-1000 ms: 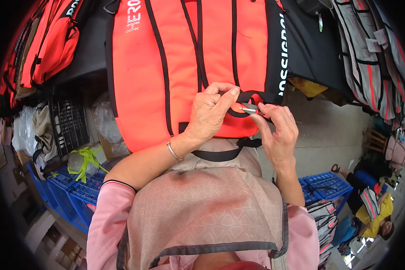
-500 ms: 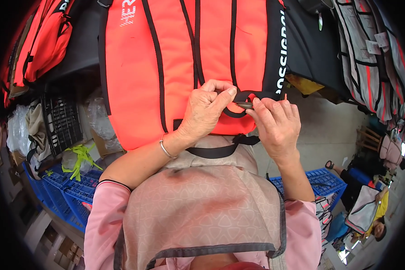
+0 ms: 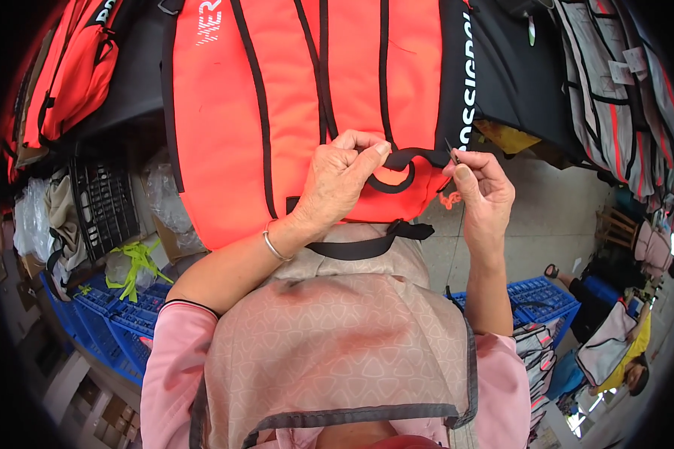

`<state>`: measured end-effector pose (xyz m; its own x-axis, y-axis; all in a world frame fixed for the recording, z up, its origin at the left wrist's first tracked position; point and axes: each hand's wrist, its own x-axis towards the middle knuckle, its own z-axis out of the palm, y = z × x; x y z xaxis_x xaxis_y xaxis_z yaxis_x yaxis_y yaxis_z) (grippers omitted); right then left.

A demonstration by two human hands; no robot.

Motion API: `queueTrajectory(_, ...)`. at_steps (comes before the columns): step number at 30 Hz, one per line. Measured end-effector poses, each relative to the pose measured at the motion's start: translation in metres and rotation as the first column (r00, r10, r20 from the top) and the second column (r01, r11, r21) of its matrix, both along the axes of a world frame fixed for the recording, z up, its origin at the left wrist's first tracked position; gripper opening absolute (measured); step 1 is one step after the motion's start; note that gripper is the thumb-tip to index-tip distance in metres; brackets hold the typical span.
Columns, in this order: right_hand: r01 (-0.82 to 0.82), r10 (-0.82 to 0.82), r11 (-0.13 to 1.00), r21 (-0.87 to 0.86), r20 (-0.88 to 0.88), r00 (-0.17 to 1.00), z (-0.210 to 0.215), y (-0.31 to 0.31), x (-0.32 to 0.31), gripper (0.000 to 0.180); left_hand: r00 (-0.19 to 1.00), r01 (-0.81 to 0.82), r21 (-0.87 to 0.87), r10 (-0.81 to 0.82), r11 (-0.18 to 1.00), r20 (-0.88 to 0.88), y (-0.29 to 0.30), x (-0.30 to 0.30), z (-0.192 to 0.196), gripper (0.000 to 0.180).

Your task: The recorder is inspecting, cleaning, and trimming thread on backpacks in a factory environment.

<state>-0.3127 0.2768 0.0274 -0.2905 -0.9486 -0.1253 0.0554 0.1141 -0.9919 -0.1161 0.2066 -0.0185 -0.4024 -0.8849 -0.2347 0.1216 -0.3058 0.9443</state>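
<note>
A bright orange backpack (image 3: 217, 135) with black piping lies in front of me, its lower end toward my body. My left hand (image 3: 335, 176) is closed in a pinch on a black webbing strap (image 3: 393, 188) near the bag's lower right corner; the strap curls into a loop. Just right of that loop, my right hand (image 3: 488, 196) grips a small dark pointed tool (image 3: 452, 152) that looks like thread snips, mostly hidden by the fingers. A tangle of orange thread (image 3: 449, 200) hangs below those fingertips.
Under the bag is a black-covered table (image 3: 513, 82). More orange bags (image 3: 75, 82) lie at the far left, grey bags (image 3: 606, 82) at the far right. Blue plastic crates (image 3: 539, 299) stand on both sides of me. A person in yellow (image 3: 629, 352) works at the lower right.
My right hand has moved right, away from the strap loop, and turned, with the small tool now pointing up. Orange thread now hangs by it. My left hand has hardly moved.
</note>
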Motion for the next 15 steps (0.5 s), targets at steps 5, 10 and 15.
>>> queueTrajectory(5, -0.162, 0.034, 0.981, -0.110, -0.718, 0.695, 0.015, 0.001, 0.017, 0.027, 0.999, -0.054, 0.001, 0.054, 0.999, 0.007, -0.001, 0.001, 0.003, 0.043)
queueTrajectory(10, -0.146, -0.074, 0.960, -0.239, -0.719, 0.691, 0.029, -0.009, 0.030, 0.036, 0.993, 0.031, -0.132, -0.016, 0.991, 0.118, 0.001, 0.009, 0.011, 0.043)
queueTrajectory(15, -0.239, 0.264, 0.965, 0.112, -0.365, 0.893, -0.003, -0.021, 0.020, 0.023, 0.991, 0.117, -0.086, -0.111, 0.989, 0.071, 0.002, 0.020, 0.015, 0.043)
